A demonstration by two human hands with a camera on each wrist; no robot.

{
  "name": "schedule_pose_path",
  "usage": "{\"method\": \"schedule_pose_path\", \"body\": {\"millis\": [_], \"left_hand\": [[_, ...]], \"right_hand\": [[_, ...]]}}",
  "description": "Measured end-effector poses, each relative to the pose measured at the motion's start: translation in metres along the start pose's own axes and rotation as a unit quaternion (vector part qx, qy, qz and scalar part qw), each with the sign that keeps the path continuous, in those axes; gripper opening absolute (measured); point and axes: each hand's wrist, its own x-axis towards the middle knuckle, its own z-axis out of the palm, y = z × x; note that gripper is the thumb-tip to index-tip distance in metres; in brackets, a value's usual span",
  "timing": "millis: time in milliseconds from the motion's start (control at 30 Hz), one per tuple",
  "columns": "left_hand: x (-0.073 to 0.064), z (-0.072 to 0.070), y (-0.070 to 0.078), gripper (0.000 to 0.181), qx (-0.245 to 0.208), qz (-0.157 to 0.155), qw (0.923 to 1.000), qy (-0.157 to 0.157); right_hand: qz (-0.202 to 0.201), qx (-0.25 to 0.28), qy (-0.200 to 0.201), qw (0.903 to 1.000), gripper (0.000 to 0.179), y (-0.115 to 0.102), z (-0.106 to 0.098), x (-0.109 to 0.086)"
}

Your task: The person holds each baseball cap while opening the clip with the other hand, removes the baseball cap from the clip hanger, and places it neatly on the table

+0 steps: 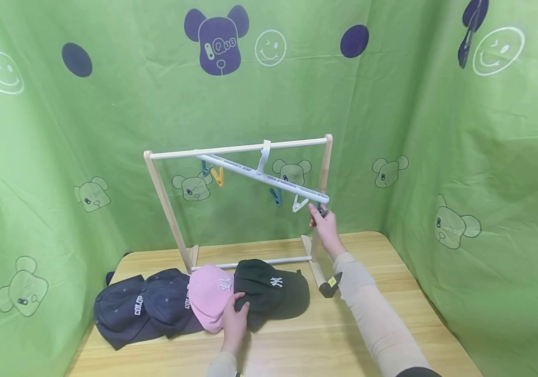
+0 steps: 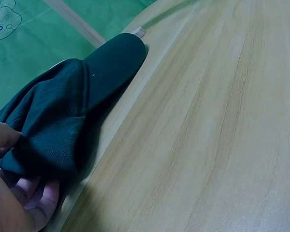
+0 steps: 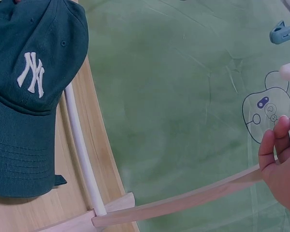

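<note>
My left hand (image 1: 234,320) pinches the back edge of a dark green baseball cap (image 1: 269,293) with a white NY emblem. In the left wrist view the thumb lies on the cap's cloth (image 2: 48,130), with fingers beneath. A white hanger (image 1: 250,172) hooks over the rack's top bar, its right end lower and nearer. At that end my right hand (image 1: 327,228) pinches a dark clip (image 1: 321,210), partly hidden by the fingers. Beside it hang a white clip (image 1: 299,203) and a blue clip (image 1: 275,197); a yellow clip (image 1: 218,176) is farther left.
A pink cap (image 1: 209,293) and two navy caps (image 1: 167,298) line the table's left side, overlapping. The wooden rack (image 1: 167,209) stands behind them on the wooden table (image 1: 391,293). Green printed cloth (image 1: 500,157) encloses the back and sides.
</note>
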Motion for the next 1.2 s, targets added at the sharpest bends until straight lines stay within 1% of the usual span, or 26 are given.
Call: {"method": "schedule_pose_path", "body": {"millis": [233, 400, 567, 700, 833, 967, 1067, 1200], "left_hand": [[0.000, 0.000, -0.002, 0.026, 0.005, 0.000, 1.0000, 0.002], [0.000, -0.001, -0.002, 0.026, 0.006, -0.001, 1.0000, 0.002], [0.000, -0.001, -0.003, 0.026, 0.010, -0.002, 0.9999, 0.003], [0.001, -0.001, -0.002, 0.026, 0.009, -0.003, 1.0000, 0.001], [0.001, -0.002, -0.001, 0.026, 0.002, -0.006, 1.0000, -0.004], [0.001, -0.002, -0.001, 0.026, -0.001, -0.009, 0.9999, -0.007], [0.002, -0.002, -0.002, 0.026, -0.001, -0.009, 0.9999, -0.008], [0.002, -0.002, -0.003, 0.026, -0.002, -0.010, 0.9999, -0.009]], "right_hand": [[-0.015, -0.013, 0.004, 0.9998, 0.025, 0.000, -0.001, -0.002], [-0.018, -0.021, 0.004, 0.9996, 0.027, 0.001, -0.002, -0.002], [-0.016, -0.018, 0.011, 0.9996, 0.025, 0.001, -0.003, -0.003], [-0.024, -0.016, 0.015, 0.9994, 0.022, 0.001, -0.004, -0.004], [-0.032, -0.016, 0.014, 0.9993, 0.023, 0.001, -0.004, -0.006], [-0.028, -0.014, 0.010, 0.9995, 0.024, 0.000, -0.006, -0.008], [-0.018, -0.011, 0.003, 0.9998, 0.021, -0.002, -0.007, -0.011], [-0.012, -0.014, -0.004, 0.9998, 0.019, -0.011, -0.007, -0.018]]}}
